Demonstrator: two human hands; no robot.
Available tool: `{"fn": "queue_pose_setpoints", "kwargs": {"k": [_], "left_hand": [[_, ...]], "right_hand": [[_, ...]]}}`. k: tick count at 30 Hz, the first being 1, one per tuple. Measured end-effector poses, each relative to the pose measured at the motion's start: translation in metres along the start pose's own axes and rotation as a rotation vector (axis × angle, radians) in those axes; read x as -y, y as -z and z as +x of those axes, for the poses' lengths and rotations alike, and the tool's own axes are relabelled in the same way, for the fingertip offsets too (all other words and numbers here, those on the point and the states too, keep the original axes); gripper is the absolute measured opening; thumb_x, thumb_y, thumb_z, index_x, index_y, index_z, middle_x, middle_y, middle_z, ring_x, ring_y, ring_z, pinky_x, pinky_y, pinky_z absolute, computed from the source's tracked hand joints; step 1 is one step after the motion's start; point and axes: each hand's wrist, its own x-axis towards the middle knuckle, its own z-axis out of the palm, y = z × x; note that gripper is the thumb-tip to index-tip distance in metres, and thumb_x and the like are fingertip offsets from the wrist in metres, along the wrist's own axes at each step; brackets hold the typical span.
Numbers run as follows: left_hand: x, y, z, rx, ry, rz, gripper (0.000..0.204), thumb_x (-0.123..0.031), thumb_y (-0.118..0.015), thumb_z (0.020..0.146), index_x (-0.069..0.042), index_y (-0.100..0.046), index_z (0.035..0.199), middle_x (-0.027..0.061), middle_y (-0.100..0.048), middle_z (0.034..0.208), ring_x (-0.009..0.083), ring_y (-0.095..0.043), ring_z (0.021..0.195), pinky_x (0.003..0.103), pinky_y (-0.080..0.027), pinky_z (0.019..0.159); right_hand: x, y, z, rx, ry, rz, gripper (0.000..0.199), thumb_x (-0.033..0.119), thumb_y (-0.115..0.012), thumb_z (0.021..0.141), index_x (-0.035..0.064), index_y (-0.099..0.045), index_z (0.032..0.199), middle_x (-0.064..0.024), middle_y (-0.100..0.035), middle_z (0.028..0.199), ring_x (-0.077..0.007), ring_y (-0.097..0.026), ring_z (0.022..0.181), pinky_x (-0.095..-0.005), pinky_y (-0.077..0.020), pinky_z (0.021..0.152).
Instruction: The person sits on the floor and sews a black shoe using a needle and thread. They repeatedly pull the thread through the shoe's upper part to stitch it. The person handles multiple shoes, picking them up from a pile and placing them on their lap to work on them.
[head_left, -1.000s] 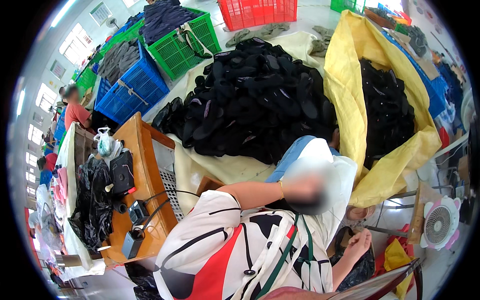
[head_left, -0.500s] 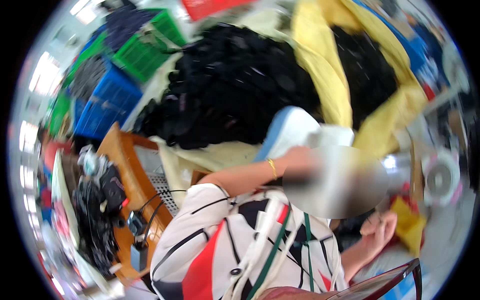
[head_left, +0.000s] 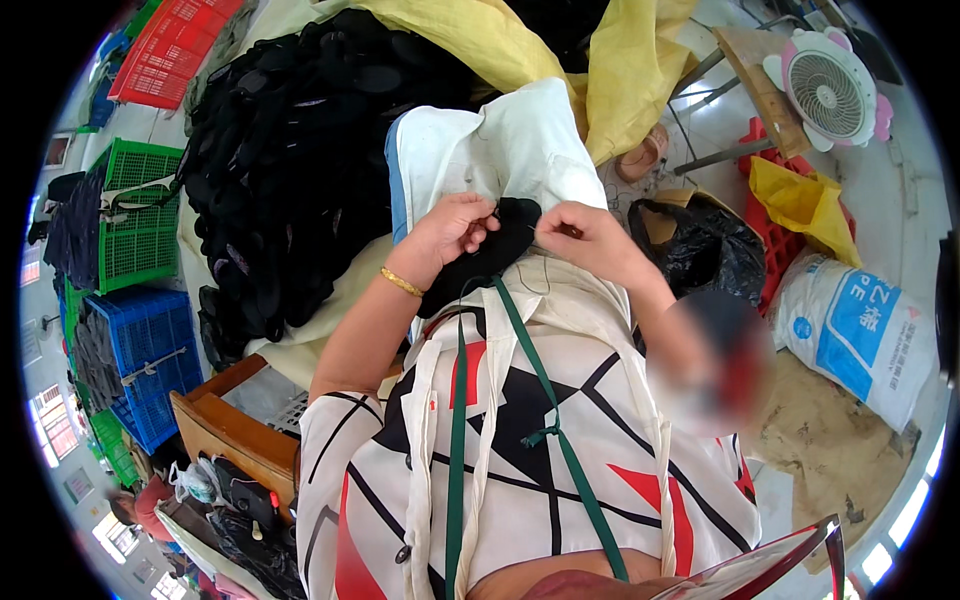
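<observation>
Both hands are close together above the white cloth (head_left: 555, 140) over my lap. My left hand (head_left: 460, 225), with a gold-coloured bracelet (head_left: 401, 282) at its wrist, has its fingers curled and pinched at the edge of a black shoe-shaped fabric piece (head_left: 500, 245). On the other side of that piece, my right hand (head_left: 585, 238) is closed, thumb against forefinger. What its fingertips hold is too small to make out. A thin dark thread (head_left: 546, 275) hangs in a loop just below them. Part of the black piece lies hidden behind my left hand.
A large heap of similar black pieces (head_left: 290, 150) lies ahead to the left, beside yellow sheeting (head_left: 630, 80). Green (head_left: 140, 215) and blue (head_left: 150, 360) crates stand far left, near a wooden drawer (head_left: 235, 420). A fan (head_left: 825, 95), black bag (head_left: 705, 245) and white sack (head_left: 850, 330) are right.
The view has swung round and steadied. My hands, apart before with the right one low at the side, have come together at the black piece over my lap.
</observation>
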Motion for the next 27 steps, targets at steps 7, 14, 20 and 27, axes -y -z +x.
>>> {"fn": "queue_pose_setpoints", "kwargs": {"k": [7, 14, 20, 27], "left_hand": [[0.003, 0.000, -0.007, -0.157, -0.288, 0.636, 0.018, -0.019, -0.068, 0.090, -0.001, -0.068, 0.092, 0.0001, -0.062, 0.074, 0.0048, -0.050, 0.061, 0.021, -0.040, 0.053], [-0.001, 0.001, 0.003, -0.211, -0.257, 0.552, 0.018, -0.019, -0.069, 0.089, -0.001, -0.069, 0.093, -0.0017, -0.060, 0.072, 0.0046, -0.050, 0.061, 0.021, -0.039, 0.052], [0.000, -0.009, -0.004, -0.197, -0.140, 0.573, 0.018, -0.022, -0.070, 0.089, -0.004, -0.069, 0.092, -0.0027, -0.057, 0.069, 0.0041, -0.048, 0.056, 0.020, -0.035, 0.047], [0.007, 0.004, -0.003, -0.073, -0.189, 0.303, 0.013, -0.021, -0.066, 0.094, -0.008, -0.064, 0.091, -0.0017, -0.060, 0.075, 0.0038, -0.050, 0.058, 0.019, -0.039, 0.050]], "right_hand": [[-0.036, -0.035, 0.051, -0.196, 0.200, -0.709, 0.006, 0.014, -0.062, 0.087, 0.0080, -0.065, 0.087, -0.0113, -0.062, 0.084, -0.0318, -0.064, 0.081, -0.0422, -0.0511, 0.068], [-0.042, -0.032, 0.061, -0.140, 0.240, -0.794, 0.006, 0.015, -0.064, 0.086, 0.0105, -0.065, 0.088, -0.0098, -0.062, 0.086, -0.0318, -0.064, 0.081, -0.0429, -0.0514, 0.067], [-0.063, -0.046, 0.065, -0.238, 0.241, -0.421, 0.006, 0.017, -0.064, 0.090, 0.0108, -0.064, 0.088, -0.0101, -0.066, 0.093, -0.0291, -0.064, 0.079, -0.0378, -0.0521, 0.069], [-0.058, 0.002, 0.051, -0.435, -0.239, 0.757, 0.012, 0.023, -0.054, 0.103, 0.0113, -0.054, 0.102, -0.0053, -0.067, 0.089, -0.0108, -0.060, 0.063, -0.0241, -0.0470, 0.052]]}}
